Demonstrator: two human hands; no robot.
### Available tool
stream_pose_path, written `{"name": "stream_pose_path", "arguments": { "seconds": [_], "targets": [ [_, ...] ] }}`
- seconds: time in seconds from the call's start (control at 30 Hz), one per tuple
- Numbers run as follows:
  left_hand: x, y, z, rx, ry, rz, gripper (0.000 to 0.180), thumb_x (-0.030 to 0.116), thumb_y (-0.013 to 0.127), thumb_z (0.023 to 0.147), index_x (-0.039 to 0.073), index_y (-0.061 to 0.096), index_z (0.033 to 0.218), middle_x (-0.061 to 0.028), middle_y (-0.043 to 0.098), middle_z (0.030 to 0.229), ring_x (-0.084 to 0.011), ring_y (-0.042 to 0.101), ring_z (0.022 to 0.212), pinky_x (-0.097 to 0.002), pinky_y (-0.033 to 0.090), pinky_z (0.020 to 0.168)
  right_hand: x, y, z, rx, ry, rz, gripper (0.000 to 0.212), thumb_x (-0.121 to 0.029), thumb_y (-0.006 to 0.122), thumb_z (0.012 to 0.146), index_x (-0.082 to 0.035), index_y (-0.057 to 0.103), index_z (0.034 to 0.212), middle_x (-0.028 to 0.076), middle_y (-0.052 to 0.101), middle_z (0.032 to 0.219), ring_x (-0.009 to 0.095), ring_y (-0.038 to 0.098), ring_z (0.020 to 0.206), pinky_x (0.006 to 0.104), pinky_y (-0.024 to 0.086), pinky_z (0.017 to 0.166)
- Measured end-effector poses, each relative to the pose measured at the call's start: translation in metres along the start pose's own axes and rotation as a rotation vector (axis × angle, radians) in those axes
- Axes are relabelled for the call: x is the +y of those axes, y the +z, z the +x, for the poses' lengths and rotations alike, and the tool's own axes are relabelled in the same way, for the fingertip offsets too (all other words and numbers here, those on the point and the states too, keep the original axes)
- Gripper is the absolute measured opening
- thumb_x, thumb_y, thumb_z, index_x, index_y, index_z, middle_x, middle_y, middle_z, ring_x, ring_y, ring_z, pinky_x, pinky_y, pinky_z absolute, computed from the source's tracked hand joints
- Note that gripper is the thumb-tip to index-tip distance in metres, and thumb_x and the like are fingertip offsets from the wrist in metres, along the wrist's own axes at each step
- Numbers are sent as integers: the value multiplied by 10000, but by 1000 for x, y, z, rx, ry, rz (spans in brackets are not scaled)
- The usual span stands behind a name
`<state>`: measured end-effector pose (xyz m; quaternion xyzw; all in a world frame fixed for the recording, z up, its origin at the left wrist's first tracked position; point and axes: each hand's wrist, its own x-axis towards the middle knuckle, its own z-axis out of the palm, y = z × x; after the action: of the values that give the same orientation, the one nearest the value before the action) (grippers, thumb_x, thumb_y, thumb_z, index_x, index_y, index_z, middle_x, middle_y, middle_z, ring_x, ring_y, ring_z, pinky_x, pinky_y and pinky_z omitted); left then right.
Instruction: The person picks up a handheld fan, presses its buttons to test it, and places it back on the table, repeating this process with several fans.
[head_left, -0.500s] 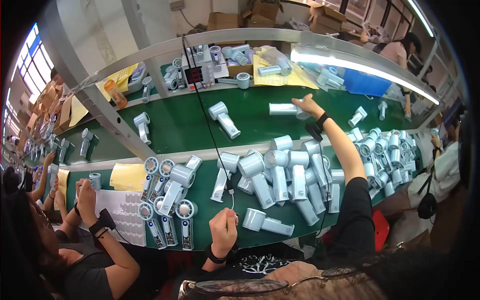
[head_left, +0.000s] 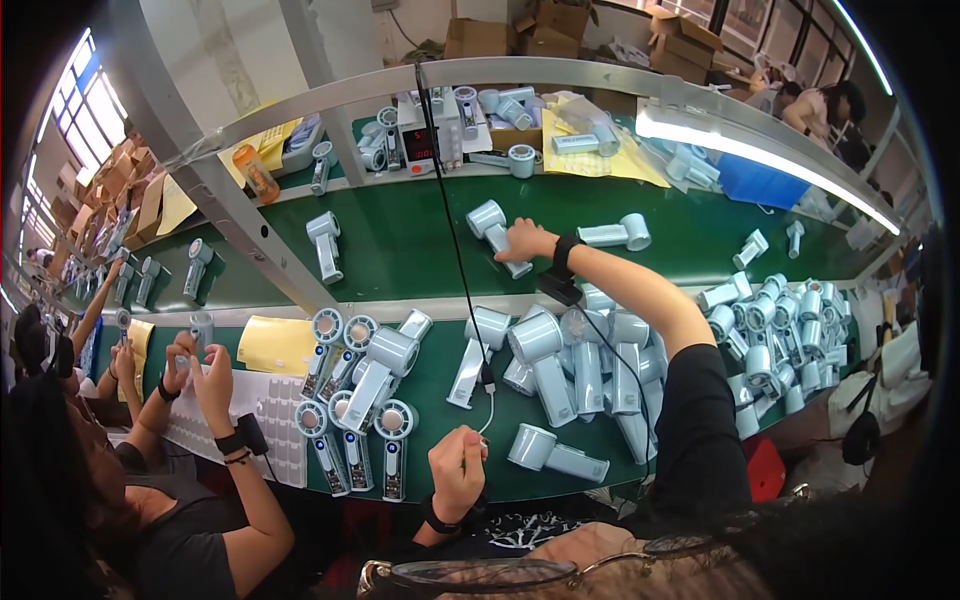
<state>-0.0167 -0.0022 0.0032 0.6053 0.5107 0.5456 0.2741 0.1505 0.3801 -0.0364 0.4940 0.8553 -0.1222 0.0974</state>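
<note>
On the green belt, my right hand (head_left: pixel 527 241) reaches across with its fingers closed round the handle of a light-blue handheld fan (head_left: pixel 486 216). Another light-blue fan (head_left: pixel 618 233) lies just right of that hand. Near the front edge of the bench, my left hand (head_left: pixel 457 468) is closed on the end of a white cable (head_left: pixel 491 405), whose tip is hidden in the fingers. The cable hangs from a black cord (head_left: pixel 455 230). A fan (head_left: pixel 555 453) lies right of my left hand, and opened fans (head_left: pixel 357 455) with bare circuit boards lie to its left.
Many fans are heaped right of my arm (head_left: pixel 790 320). A slanted metal post (head_left: pixel 235 215) and a lamp tube (head_left: pixel 760 158) frame the bench. Left, a co-worker's hands (head_left: pixel 205 375) work over a white tray (head_left: pixel 270 430). A blue bin (head_left: pixel 762 180) stands behind.
My right hand has let go of one fan, moved left, and taken hold of another on the belt. My left hand stays on the cable. The whole view has shifted slightly.
</note>
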Motion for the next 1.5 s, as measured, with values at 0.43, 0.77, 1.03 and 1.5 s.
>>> {"name": "stream_pose_path", "arguments": {
  "seconds": [0.43,0.77,1.03,1.5],
  "targets": [
    [7,7,-14,-37,-24,-101,320,96,396,973,-27,495,694,-75,502,598,-137,482,497,-266,355,465,-28,-74,-186,599,-204,363,471,-155,673,739,20,427,1100,185,609,744,315,638,715,391,491,630],
    [29,42,-23,-290,-31,-166,190,80,437,961,-12,501,808,-60,508,665,-119,495,537,-253,381,499,-75,24,-364,409,16,1501,463,-135,618,869,-11,338,1217,56,541,881,117,563,680,250,476,602],
    [51,66,-26,-412,45,-163,81,58,544,910,-16,533,880,-135,552,720,-289,554,606,-344,423,551,-94,67,-365,758,-272,1765,615,-258,574,881,-22,258,1352,92,502,885,166,553,645,302,477,594],
    [55,91,-22,-407,129,-209,65,48,564,890,-14,547,891,-144,573,755,-298,562,614,-364,423,549,-118,63,-348,705,-495,2281,555,-362,577,859,-92,366,1296,59,442,808,147,481,601,300,390,524]
  ]
}}
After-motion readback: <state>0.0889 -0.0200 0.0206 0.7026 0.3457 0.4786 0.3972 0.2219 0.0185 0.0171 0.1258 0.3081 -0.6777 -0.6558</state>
